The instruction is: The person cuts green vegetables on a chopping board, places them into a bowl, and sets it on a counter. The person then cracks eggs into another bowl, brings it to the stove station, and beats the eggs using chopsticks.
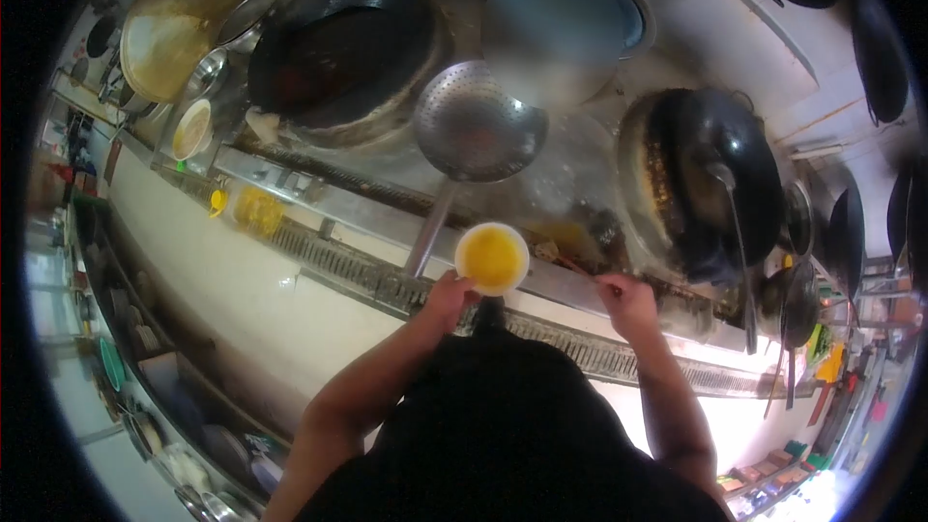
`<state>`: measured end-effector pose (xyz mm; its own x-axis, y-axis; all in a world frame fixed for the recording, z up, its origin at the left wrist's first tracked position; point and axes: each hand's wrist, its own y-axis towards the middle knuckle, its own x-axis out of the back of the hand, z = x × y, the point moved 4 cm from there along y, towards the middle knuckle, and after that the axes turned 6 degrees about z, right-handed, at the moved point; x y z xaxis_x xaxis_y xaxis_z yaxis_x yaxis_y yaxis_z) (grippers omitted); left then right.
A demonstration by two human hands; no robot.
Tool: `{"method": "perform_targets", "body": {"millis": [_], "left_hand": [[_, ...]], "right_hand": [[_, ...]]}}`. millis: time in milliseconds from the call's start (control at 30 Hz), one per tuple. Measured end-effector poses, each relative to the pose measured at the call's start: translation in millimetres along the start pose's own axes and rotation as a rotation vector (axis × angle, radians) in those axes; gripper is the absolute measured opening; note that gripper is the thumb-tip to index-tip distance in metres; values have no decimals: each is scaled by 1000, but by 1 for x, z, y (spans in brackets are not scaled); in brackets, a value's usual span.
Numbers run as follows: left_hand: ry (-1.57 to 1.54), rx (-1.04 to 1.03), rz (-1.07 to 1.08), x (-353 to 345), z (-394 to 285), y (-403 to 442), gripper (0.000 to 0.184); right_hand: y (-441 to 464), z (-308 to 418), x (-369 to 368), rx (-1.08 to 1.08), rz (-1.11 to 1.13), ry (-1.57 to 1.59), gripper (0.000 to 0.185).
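Observation:
My left hand (452, 298) grips the rim of a small white bowl (522, 275) holding a yellow liquid that looks like beaten egg. The bowl is held over the front edge of the stove. To its right, my right hand (628, 304) is closed around thin brown sticks that look like chopsticks (578, 269); their tips point left and are apart from the bowl. A perforated metal skimmer (480, 126) lies just beyond the bowl, its handle reaching toward my left hand.
A dark wok (338, 58) sits at the left, and another wok (686, 193) with a ladle (732, 222) at the right. At the back stands a large round pot (565, 24). A yellow-capped oil bottle (253, 210) lies by the slotted drain (329, 253) along the front.

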<state>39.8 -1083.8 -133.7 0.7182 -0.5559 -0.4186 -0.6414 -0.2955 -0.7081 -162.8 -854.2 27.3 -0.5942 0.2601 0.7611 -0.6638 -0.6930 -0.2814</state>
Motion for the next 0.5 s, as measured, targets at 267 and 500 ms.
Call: {"method": "perform_targets", "body": {"millis": [267, 500], "left_hand": [[623, -74, 155, 80, 30, -19, 19], [1254, -67, -423, 312, 171, -106, 37]], "right_hand": [[55, -106, -103, -147, -64, 107, 39], [69, 2, -68, -134, 206, -173, 52]]}}
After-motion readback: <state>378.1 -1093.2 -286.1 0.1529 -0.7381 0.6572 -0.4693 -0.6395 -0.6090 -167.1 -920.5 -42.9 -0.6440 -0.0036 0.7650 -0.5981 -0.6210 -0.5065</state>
